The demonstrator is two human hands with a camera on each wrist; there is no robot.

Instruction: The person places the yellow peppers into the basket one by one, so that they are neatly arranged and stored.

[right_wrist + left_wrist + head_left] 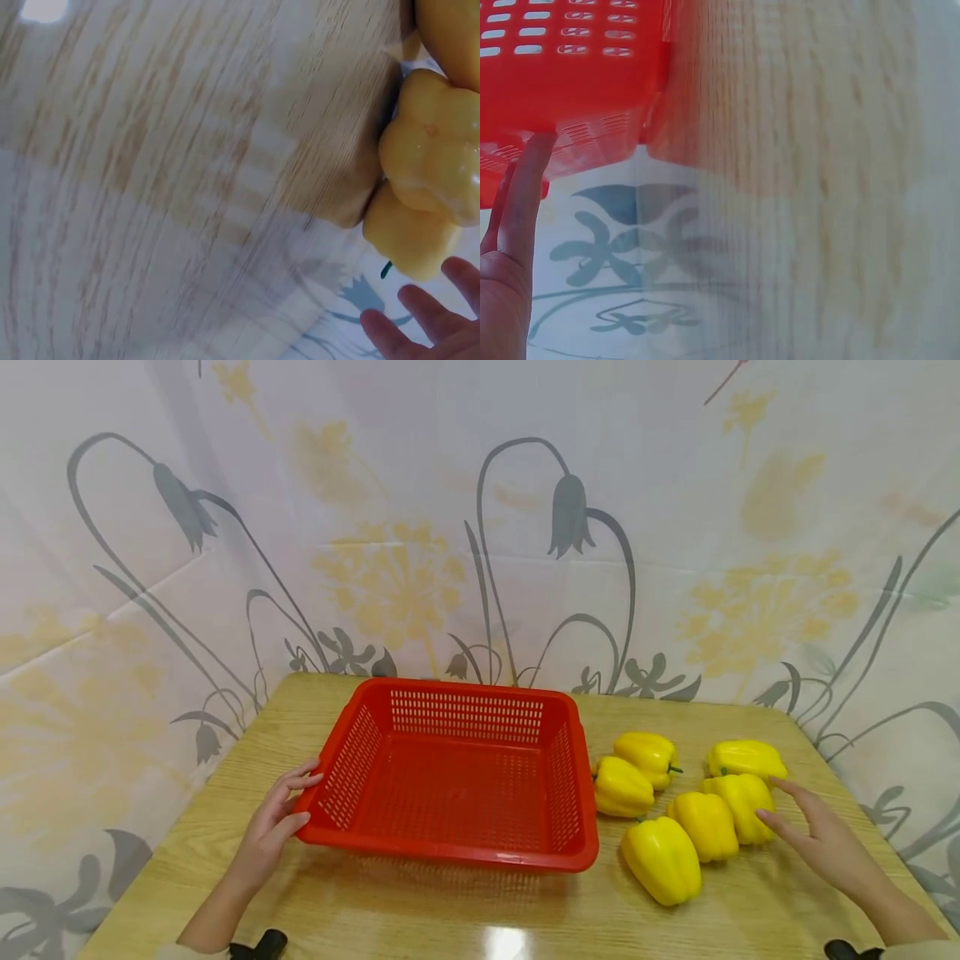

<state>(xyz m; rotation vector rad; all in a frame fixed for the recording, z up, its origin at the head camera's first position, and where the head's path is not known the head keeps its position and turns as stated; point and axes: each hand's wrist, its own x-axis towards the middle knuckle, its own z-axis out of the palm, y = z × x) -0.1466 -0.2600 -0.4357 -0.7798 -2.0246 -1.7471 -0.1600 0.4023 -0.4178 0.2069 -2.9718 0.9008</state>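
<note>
A red plastic basket (450,853) with slotted walls stands on the table. My left hand (270,827) is at its left side, fingertips and thumb touching the rim near the front corner. In the left wrist view, straight fingers (523,195) reach to the basket's wall (570,90). To the right of the basket lie several yellow bell peppers (662,862) in a loose cluster, some with green stems. My right hand (828,843) is beside the rightmost peppers (741,808), fingers spread and holding nothing. Whether its fingertips touch a pepper, I cannot tell.
The wooden table (420,918) carries the basket and the peppers. Behind it hangs a pale cloth (420,485) printed with grey and yellow flowers, close to the table's back edge. Two peppers (624,787) lie right beside the basket's right wall.
</note>
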